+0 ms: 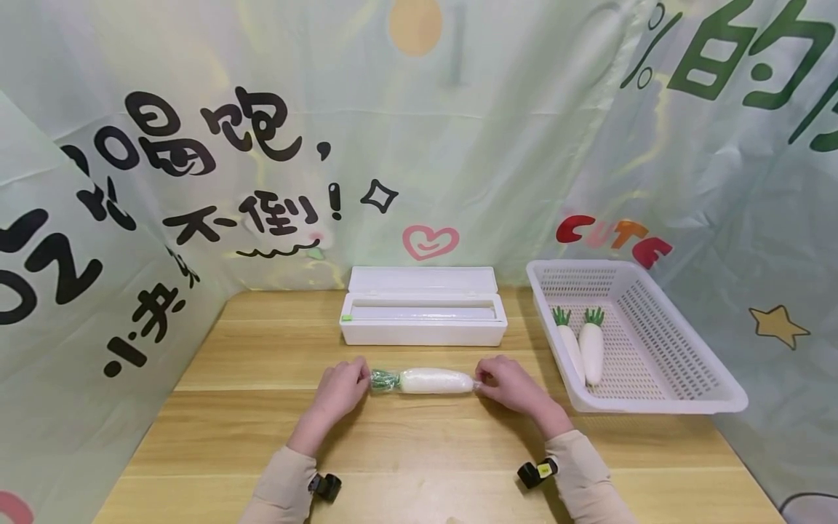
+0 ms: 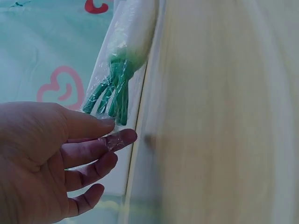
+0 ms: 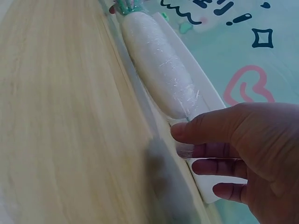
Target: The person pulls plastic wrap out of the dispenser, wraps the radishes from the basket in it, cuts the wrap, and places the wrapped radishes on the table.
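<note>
- Thing: smooth white radish with short green stalks, wrapped in clear plastic film [image 1: 435, 380]. It lies crosswise in front of the person, between the hands, green end left. Can't tell if it's touching the pale wood-grain surface [image 1: 419, 455] or just above it.
- Left hand [image 1: 342, 388]: thumb and forefinger pinch the film past the stalks; other fingers loosely bent, holding nothing.
- Right hand [image 1: 513, 384]: same pinch on the film past the blunt end.
- Weight: probably light to moderate. Can't tell if real or a model.
- Stiffness: body looks firm, should hold its shape. Stalks are thin, likely bendy; don't load them.
- Grip: film is glossy and creased. May slide under dry fingers or cling to them; thin, so could tear under a hard pull.
- Where to hold: film ends suit twisting or tensioning only. For lifting, I'd take the thick middle, thumb one side, fingers the other, moderate squeeze.
</note>
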Available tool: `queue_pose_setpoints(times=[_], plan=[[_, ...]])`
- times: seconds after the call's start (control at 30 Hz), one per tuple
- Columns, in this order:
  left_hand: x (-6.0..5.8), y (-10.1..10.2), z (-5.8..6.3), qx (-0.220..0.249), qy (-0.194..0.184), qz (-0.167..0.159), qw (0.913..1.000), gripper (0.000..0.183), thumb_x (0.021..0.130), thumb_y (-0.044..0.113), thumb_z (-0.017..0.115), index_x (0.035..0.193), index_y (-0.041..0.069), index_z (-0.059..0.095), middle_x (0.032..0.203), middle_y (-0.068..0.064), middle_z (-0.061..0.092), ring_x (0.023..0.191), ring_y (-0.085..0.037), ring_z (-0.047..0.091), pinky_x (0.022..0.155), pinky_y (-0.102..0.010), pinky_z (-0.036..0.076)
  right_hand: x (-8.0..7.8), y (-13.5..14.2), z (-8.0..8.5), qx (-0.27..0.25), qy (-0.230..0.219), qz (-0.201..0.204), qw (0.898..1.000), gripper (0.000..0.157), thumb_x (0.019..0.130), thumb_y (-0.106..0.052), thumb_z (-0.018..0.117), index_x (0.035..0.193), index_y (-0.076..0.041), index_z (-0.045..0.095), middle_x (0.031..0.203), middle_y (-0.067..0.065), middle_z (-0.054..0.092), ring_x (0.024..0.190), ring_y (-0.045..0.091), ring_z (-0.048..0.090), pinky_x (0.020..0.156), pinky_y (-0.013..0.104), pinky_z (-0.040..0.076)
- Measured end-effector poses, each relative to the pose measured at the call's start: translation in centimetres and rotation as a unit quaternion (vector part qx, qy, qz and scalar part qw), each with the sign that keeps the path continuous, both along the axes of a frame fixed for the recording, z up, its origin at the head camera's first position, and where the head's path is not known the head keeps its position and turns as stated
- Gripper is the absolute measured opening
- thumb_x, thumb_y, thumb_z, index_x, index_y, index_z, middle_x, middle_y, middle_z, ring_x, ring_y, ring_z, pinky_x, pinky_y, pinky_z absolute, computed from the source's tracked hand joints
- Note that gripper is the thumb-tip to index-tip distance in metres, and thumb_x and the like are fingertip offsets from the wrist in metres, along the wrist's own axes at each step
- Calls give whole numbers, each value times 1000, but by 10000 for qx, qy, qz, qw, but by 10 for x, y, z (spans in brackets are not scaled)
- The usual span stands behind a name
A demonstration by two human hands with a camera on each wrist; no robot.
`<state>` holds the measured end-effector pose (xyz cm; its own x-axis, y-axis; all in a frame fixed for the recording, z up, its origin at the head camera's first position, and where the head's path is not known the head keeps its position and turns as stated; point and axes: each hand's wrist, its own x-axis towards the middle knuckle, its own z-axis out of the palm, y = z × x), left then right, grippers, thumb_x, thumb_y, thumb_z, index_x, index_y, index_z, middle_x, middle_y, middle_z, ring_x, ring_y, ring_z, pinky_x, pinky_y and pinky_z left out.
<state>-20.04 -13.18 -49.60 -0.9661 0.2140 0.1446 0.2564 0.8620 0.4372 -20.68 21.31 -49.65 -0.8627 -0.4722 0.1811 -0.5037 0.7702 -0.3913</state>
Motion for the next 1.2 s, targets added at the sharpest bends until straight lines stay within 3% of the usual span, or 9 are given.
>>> queue_pose_setpoints(times=[0.13,0.27,0.4,0.63,0.8,1.0,1.1,1.2], plan=[[-4,-5,-2,584,-298,14,9978,8,87,11,66,87,15,59,73,5,60,66,-10,52,64,-29,45,-1,-2,-2,-26,47,107,9999,15,80,-19,76,82,-22,61,78,-11,60,78,8,50,72,29,44],[-6,-11,0,1206,-697,-105,9902,11,85,8,66,86,16,59,73,4,60,67,-11,52,63,-26,45,-1,-6,-3,-85,156,284,9994,14,80,-17,75,80,-22,62,79,-11,61,79,8,53,74,30,46],[-6,-17,2,1436,-866,-225,9856,13,81,4,67,82,16,62,76,3,61,72,-12,54,66,-27,48,-2,-11,-3,-92,294,517,9982,12,80,-14,74,80,-20,64,79,-9,63,79,9,55,74,31,48],[-7,-31,3,1349,-1000,71,9858,9,82,5,67,85,14,66,81,-2,66,72,-12,56,63,-25,49,-2,-28,-4,-49,511,643,9966,12,82,-14,74,82,-18,63,79,-8,62,78,10,55,73,29,48],[-9,-44,7,1236,-960,335,9871,14,91,12,61,98,8,72,89,-6,71,66,-13,57,59,-29,50,-3,-45,-2,21,577,662,9961,11,83,-14,73,83,-17,63,81,-6,62,79,11,55,73,29,49],[-12,-61,8,1044,-911,508,9890,30,94,31,63,112,9,71,103,-7,72,87,-16,63,73,-33,53,-7,-69,1,191,755,682,9946,9,83,-15,73,83,-17,64,79,-6,63,78,12,56,72,29,49],[-14,-70,7,1074,-1030,509,9876,36,90,33,68,117,9,67,107,-7,70,92,-20,64,67,-29,52,-10,-83,-2,253,949,672,9929,10,82,-16,74,82,-17,64,77,-7,62,75,11,55,70,28,48],[-16,-79,4,918,-903,492,9905,45,87,31,72,125,9,61,113,-10,69,98,-25,66,74,-36,55,-13,-97,-4,298,1050,653,9919,10,82,-15,74,81,-17,64,75,-7,61,73,11,54,67,26,46]])
